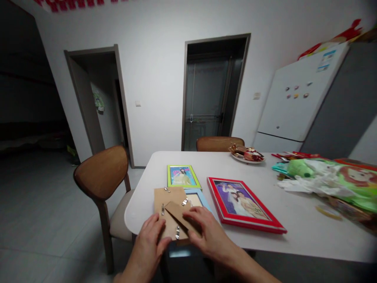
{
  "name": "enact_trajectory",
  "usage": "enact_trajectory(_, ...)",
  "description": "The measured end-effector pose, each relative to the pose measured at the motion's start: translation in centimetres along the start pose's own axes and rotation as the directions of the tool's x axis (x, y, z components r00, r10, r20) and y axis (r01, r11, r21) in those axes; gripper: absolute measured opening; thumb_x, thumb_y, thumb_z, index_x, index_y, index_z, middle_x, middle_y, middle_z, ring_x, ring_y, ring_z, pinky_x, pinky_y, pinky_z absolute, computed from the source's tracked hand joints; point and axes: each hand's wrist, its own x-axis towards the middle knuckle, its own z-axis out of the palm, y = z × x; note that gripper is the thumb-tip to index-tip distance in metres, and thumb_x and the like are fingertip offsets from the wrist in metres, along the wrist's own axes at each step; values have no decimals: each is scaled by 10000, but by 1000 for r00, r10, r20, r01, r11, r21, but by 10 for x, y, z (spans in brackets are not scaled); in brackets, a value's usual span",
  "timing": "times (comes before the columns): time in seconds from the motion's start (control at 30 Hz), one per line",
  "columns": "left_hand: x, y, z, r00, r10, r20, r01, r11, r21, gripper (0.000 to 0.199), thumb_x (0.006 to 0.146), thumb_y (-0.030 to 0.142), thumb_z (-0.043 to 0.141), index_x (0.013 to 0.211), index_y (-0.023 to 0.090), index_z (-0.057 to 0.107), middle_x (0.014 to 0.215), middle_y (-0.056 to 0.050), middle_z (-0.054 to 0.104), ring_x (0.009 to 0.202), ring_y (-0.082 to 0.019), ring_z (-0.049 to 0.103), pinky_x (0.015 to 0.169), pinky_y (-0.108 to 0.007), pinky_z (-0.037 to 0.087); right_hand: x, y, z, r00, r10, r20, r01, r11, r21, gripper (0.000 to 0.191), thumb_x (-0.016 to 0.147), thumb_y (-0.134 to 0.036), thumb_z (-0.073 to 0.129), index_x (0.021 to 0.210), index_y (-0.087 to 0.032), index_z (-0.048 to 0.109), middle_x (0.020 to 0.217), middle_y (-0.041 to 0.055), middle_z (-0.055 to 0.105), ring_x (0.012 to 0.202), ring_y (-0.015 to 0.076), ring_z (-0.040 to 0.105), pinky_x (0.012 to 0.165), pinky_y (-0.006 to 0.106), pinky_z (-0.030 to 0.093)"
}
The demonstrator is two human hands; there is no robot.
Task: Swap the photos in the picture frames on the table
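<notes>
A brown backing board (160, 196) with metal clips and a folded stand flap lies near the table's front left edge, partly over a light blue frame (203, 199). My left hand (151, 239) rests at the board's lower left, thumb and fingers apart around its edge. With my right hand (206, 232) I hold the raised stand flap (179, 214) at its right side, thumb below and fingers on top. Behind the board lies a yellow-green frame (182, 176) with a photo. To the right sits a larger red frame (244, 202) showing people.
The white table (294, 236) also bears a plate of items (247, 154) at the back and a pile of green packaging and white tissue (324, 179) on the right. A tape roll (328, 213) lies near it. Wooden chairs (101, 173) stand left and behind.
</notes>
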Motion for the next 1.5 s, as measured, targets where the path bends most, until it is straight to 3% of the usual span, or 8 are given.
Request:
enact_trajectory(0.17, 6, 37, 33, 964, -3, 265, 10, 1000, -26, 433, 640, 150, 626, 1061, 134, 530, 1170, -150, 519, 1089, -253, 468, 912, -412, 399, -27, 37, -19, 989, 123, 79, -121, 992, -36, 372, 637, -155, 480, 993, -166, 589, 1053, 98, 549, 960, 196, 500, 852, 343, 378)
enact_trajectory(0.27, 9, 47, 33, 919, -40, 392, 39, 999, 10, 528, 622, 234, 672, 1101, 95, 500, 1220, -187, 460, 1139, -283, 409, 956, -428, 342, -32, 48, -18, 975, 213, 58, -207, 973, -98, 369, 656, -194, 473, 998, -136, 600, 1089, 125, 542, 995, 214, 498, 878, 353, 367)
enact_trajectory(0.37, 11, 49, 28, 893, -63, 445, 51, 998, 38, 502, 645, 258, 657, 1094, 93, 506, 1235, -191, 443, 1155, -284, 388, 971, -429, 316, -31, 49, -13, 978, 201, 55, -192, 972, -135, 359, 662, -208, 474, 989, -153, 612, 1088, 124, 545, 992, 219, 500, 870, 348, 367)
enact_trajectory(0.53, 9, 40, 28, 888, -42, 458, 25, 999, 44, 568, 599, 221, 683, 1115, 111, 471, 1275, -196, 390, 1190, -292, 333, 978, -499, 256, -27, 43, 0, 988, 144, 50, -132, 971, -198, 334, 654, -214, 486, 960, -196, 621, 1003, 94, 573, 905, 212, 506, 811, 333, 366)
enact_trajectory(0.8, -2, 22, 36, 939, 37, 343, -14, 998, -69, 262, 618, 106, 617, 851, 173, 519, 1181, -125, 513, 1130, -227, 428, 986, -519, 220, -16, 48, 8, 992, 88, 91, -59, 958, -279, 260, 735, -246, 433, 933, -228, 602, 920, 57, 547, 859, 187, 449, 747, 300, 335)
enact_trajectory(1.0, -3, 20, 38, 946, 39, 323, -5, 994, -105, 306, 625, 106, 593, 919, 170, 533, 1184, -122, 510, 1127, -231, 430, 983, -538, 211, 8, 62, 12, 984, 176, 16, -152, 892, -426, 285, 789, -233, 356, 988, -197, 556, 972, 83, 510, 883, 194, 434, 726, 293, 328)
enact_trajectory(1.27, -3, 24, 36, 949, -2, 314, 41, 992, -118, 496, 635, 102, 553, 1118, 161, 457, 1137, -117, 546, 1131, -234, 427, 992, -538, 198, 20, 71, 18, 977, 212, -1, -182, 838, -514, 263, 791, -245, 358, 731, -137, 590, 866, 106, 514, 846, 198, 434, 757, 301, 333)
enact_trajectory(1.5, -1, 21, 33, 941, -12, 337, 65, 987, -145, 530, 617, 112, 572, 1134, 150, 459, 1128, -116, 553, 1129, -232, 428, 1002, -509, 190, 5, 59, 11, 988, 152, 19, -127, 883, -453, 276, 814, -273, 355, 905, -134, 576, 954, 111, 512, 888, 199, 438, 785, 319, 335)
